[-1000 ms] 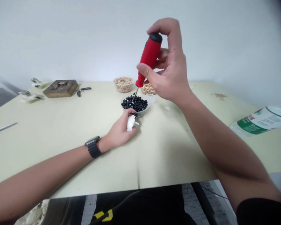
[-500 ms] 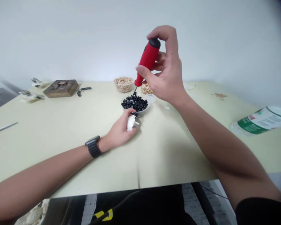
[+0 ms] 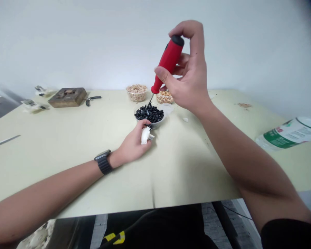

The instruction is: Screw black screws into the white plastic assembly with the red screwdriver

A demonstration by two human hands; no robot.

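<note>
My right hand (image 3: 188,76) is wrapped round a red-handled screwdriver (image 3: 168,64), held tilted, with its thin shaft pointing down into a clear bowl of small black pieces (image 3: 150,114). My left hand (image 3: 133,145) rests on the pale table (image 3: 67,155) just in front of that bowl, fingers curled round a small white plastic part (image 3: 145,135). A dark watch (image 3: 103,162) sits on my left wrist.
Two clear cups of tan pieces (image 3: 137,92) (image 3: 165,97) stand behind the bowl. A brown block (image 3: 67,97), pliers (image 3: 92,99) and small white parts (image 3: 32,105) lie at the far left. A metal blade (image 3: 2,141) lies at the left edge; a plastic jar (image 3: 290,133) lies on its side at right.
My right hand dipped the screwdriver slightly, then lifted it again and shifted a little to the right. My left hand has not moved.
</note>
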